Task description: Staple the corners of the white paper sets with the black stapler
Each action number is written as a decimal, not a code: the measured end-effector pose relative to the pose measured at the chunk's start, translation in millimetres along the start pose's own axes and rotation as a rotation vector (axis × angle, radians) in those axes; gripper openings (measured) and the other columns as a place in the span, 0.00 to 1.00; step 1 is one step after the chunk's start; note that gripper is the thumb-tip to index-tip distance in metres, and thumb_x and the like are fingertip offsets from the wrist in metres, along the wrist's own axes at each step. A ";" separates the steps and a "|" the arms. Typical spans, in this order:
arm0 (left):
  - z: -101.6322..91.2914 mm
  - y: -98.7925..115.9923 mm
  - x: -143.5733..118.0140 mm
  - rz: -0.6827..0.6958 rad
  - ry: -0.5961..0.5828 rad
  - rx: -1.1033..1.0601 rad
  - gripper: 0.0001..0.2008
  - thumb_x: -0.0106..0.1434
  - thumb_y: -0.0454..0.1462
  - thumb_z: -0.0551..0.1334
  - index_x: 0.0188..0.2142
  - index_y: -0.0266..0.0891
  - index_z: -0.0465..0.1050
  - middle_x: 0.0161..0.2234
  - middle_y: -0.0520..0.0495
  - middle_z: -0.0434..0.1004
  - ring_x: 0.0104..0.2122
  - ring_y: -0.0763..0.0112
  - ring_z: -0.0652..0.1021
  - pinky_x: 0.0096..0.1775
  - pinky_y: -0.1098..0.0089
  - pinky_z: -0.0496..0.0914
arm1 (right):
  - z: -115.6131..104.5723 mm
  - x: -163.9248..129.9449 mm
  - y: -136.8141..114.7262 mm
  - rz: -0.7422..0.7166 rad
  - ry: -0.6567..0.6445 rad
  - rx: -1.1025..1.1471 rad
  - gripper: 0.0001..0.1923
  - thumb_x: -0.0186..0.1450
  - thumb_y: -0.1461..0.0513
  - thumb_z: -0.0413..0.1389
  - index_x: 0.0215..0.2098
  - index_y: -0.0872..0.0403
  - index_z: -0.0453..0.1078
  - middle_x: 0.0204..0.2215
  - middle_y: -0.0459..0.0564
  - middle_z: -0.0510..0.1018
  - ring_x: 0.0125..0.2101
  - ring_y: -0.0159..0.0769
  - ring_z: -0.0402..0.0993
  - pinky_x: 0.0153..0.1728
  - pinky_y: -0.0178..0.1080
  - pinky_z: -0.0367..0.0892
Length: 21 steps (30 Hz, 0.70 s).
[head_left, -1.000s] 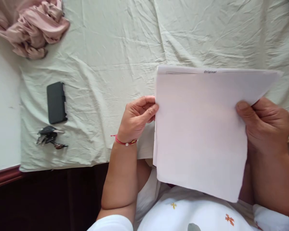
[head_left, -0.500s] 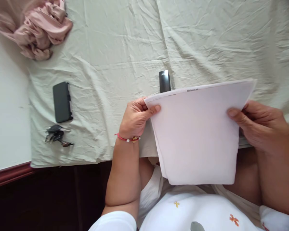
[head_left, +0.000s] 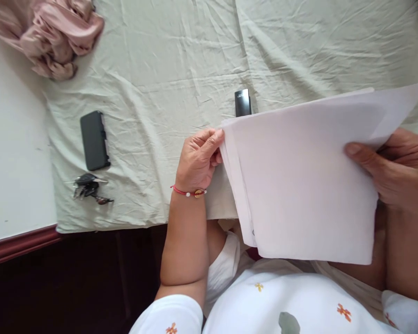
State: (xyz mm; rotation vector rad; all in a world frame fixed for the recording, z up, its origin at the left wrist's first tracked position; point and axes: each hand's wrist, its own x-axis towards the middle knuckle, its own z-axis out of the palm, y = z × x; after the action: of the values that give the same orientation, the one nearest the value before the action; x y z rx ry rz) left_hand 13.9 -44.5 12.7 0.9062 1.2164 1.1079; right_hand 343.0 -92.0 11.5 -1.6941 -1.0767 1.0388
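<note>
Several white paper sheets (head_left: 310,185) are held in front of me above the bed's or table's near edge, their blank side up. At their upper left corner, my left hand (head_left: 202,155) pinches the edge between thumb and fingers; a red bracelet circles that wrist. My right hand (head_left: 393,167) grips the right side, thumb on top and fingers hidden beneath. The sheets are fanned unevenly, with lower ones showing along the left and top edges. Just behind their top edge lies a black stapler-like object (head_left: 243,103), partly covered by the paper.
A dark phone-shaped case (head_left: 94,140) lies on the pale green cloth (head_left: 153,116) at left, with a bunch of keys (head_left: 90,187) just below it. Crumpled pink fabric (head_left: 64,35) sits at the upper left. The cloth's front edge runs below my left hand.
My right hand has moved right and slightly up, sliding the top sheets away from the others. The printed word at the top edge is now covered. My left thumb has shifted to the corner.
</note>
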 end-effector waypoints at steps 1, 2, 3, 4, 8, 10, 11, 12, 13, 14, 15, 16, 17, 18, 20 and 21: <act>-0.1 1.0 0.0 -0.007 -0.014 0.012 0.24 0.55 0.53 0.80 0.23 0.41 0.73 0.18 0.56 0.64 0.16 0.80 0.65 0.16 0.73 0.55 | -0.3 0.6 0.7 0.000 0.011 0.012 0.31 0.55 0.49 0.70 0.50 0.61 0.81 0.46 0.53 0.79 0.35 0.17 0.77 0.35 0.17 0.74; 0.3 1.6 0.0 -0.007 -0.019 0.018 0.24 0.53 0.52 0.81 0.23 0.41 0.73 0.18 0.56 0.63 0.16 0.81 0.64 0.16 0.73 0.53 | -0.4 1.0 1.0 0.002 0.018 0.021 0.31 0.55 0.49 0.70 0.50 0.60 0.81 0.47 0.53 0.79 0.35 0.17 0.77 0.35 0.17 0.74; 1.2 1.9 0.1 -0.001 -0.013 0.018 0.25 0.52 0.51 0.82 0.22 0.40 0.72 0.17 0.57 0.62 0.15 0.82 0.62 0.16 0.73 0.52 | -0.2 1.1 0.8 0.009 0.016 0.026 0.31 0.55 0.49 0.70 0.52 0.59 0.81 0.48 0.53 0.79 0.35 0.17 0.77 0.35 0.17 0.74; 2.3 1.8 0.4 0.006 -0.001 0.011 0.26 0.51 0.51 0.83 0.22 0.40 0.71 0.17 0.57 0.61 0.15 0.83 0.61 0.16 0.73 0.52 | 0.2 1.0 0.1 0.018 0.012 0.031 0.32 0.55 0.48 0.70 0.53 0.58 0.81 0.49 0.53 0.79 0.35 0.17 0.77 0.35 0.17 0.74; 5.9 -1.0 2.0 0.034 0.044 -0.055 0.29 0.47 0.48 0.85 0.22 0.41 0.65 0.19 0.58 0.65 0.18 0.79 0.68 0.20 0.72 0.62 | 2.1 -0.2 -4.1 0.069 -0.020 0.015 0.36 0.56 0.46 0.69 0.57 0.56 0.79 0.50 0.53 0.78 0.36 0.17 0.77 0.34 0.18 0.73; 5.9 -2.3 2.3 0.033 0.051 -0.074 0.29 0.48 0.48 0.85 0.24 0.41 0.65 0.21 0.56 0.70 0.21 0.74 0.74 0.24 0.70 0.67 | 1.8 0.2 -4.6 0.077 -0.030 0.011 0.37 0.55 0.46 0.69 0.57 0.57 0.79 0.50 0.53 0.78 0.35 0.17 0.76 0.33 0.19 0.73; 5.6 -2.8 2.3 0.027 0.051 -0.076 0.28 0.50 0.49 0.84 0.25 0.41 0.66 0.23 0.56 0.72 0.23 0.73 0.76 0.25 0.70 0.69 | 1.3 0.7 -4.2 0.080 -0.036 0.016 0.37 0.55 0.46 0.70 0.57 0.57 0.78 0.50 0.53 0.78 0.35 0.17 0.76 0.34 0.19 0.74; 5.0 -3.1 2.3 0.017 0.048 -0.076 0.26 0.52 0.50 0.82 0.26 0.41 0.67 0.23 0.55 0.74 0.24 0.71 0.78 0.25 0.69 0.69 | 0.5 1.4 -3.4 0.081 -0.037 0.023 0.37 0.55 0.46 0.70 0.58 0.57 0.78 0.50 0.54 0.78 0.35 0.18 0.76 0.34 0.20 0.74; 4.5 -3.3 2.3 0.008 0.043 -0.079 0.25 0.55 0.50 0.81 0.26 0.41 0.68 0.24 0.54 0.75 0.24 0.71 0.78 0.25 0.69 0.69 | -0.4 2.1 -2.5 0.082 -0.033 0.029 0.37 0.55 0.47 0.70 0.58 0.56 0.78 0.50 0.54 0.78 0.35 0.18 0.76 0.34 0.20 0.74; 4.0 -3.5 2.4 0.004 0.037 -0.088 0.25 0.56 0.51 0.80 0.26 0.41 0.68 0.24 0.54 0.75 0.24 0.71 0.78 0.25 0.70 0.69 | -1.4 2.8 -1.3 0.084 -0.024 0.036 0.38 0.55 0.47 0.70 0.59 0.56 0.78 0.50 0.54 0.78 0.35 0.18 0.77 0.35 0.21 0.75; 3.6 -3.7 2.6 0.005 0.032 -0.106 0.25 0.56 0.51 0.80 0.26 0.41 0.68 0.23 0.55 0.75 0.23 0.72 0.78 0.24 0.70 0.69 | -2.5 3.5 -0.1 0.087 -0.014 0.041 0.38 0.55 0.47 0.70 0.59 0.55 0.77 0.51 0.53 0.78 0.36 0.18 0.77 0.35 0.21 0.75; 3.2 -3.9 2.9 0.008 0.030 -0.128 0.25 0.56 0.50 0.80 0.26 0.41 0.68 0.23 0.55 0.74 0.22 0.73 0.77 0.24 0.71 0.68 | -3.5 4.0 1.1 0.087 -0.001 0.037 0.39 0.55 0.47 0.70 0.60 0.55 0.77 0.51 0.53 0.78 0.36 0.18 0.77 0.34 0.21 0.75; 3.0 -4.4 3.3 0.013 0.030 -0.152 0.25 0.55 0.49 0.81 0.26 0.41 0.68 0.23 0.56 0.74 0.21 0.75 0.76 0.24 0.72 0.68 | -4.5 4.6 2.3 0.085 0.014 0.031 0.39 0.54 0.46 0.70 0.60 0.55 0.77 0.51 0.53 0.77 0.35 0.18 0.76 0.34 0.20 0.74; 2.7 -5.0 3.8 0.021 0.034 -0.176 0.25 0.54 0.48 0.82 0.26 0.41 0.69 0.24 0.56 0.74 0.21 0.76 0.76 0.24 0.72 0.69 | -5.3 5.0 3.4 0.084 0.026 0.023 0.40 0.54 0.46 0.70 0.61 0.55 0.76 0.51 0.53 0.77 0.35 0.17 0.76 0.33 0.20 0.73; 1.9 -7.0 5.0 0.042 0.049 -0.211 0.24 0.53 0.48 0.83 0.28 0.42 0.70 0.25 0.57 0.75 0.22 0.76 0.77 0.25 0.73 0.70 | -6.6 5.6 5.2 0.081 0.042 0.012 0.41 0.54 0.45 0.70 0.60 0.56 0.76 0.50 0.53 0.78 0.35 0.16 0.75 0.31 0.18 0.71; 1.5 -8.2 5.7 0.056 0.059 -0.216 0.23 0.54 0.47 0.82 0.29 0.42 0.70 0.26 0.57 0.76 0.24 0.76 0.78 0.26 0.73 0.71 | -7.1 5.7 5.8 0.079 0.042 0.008 0.41 0.54 0.45 0.70 0.60 0.56 0.76 0.50 0.52 0.78 0.34 0.16 0.75 0.31 0.18 0.70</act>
State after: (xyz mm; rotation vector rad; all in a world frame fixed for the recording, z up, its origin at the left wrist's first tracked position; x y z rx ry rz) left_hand 16.6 -41.0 3.7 0.7505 1.0998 1.2914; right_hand 352.6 -89.7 7.0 -1.7561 -0.9845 1.0508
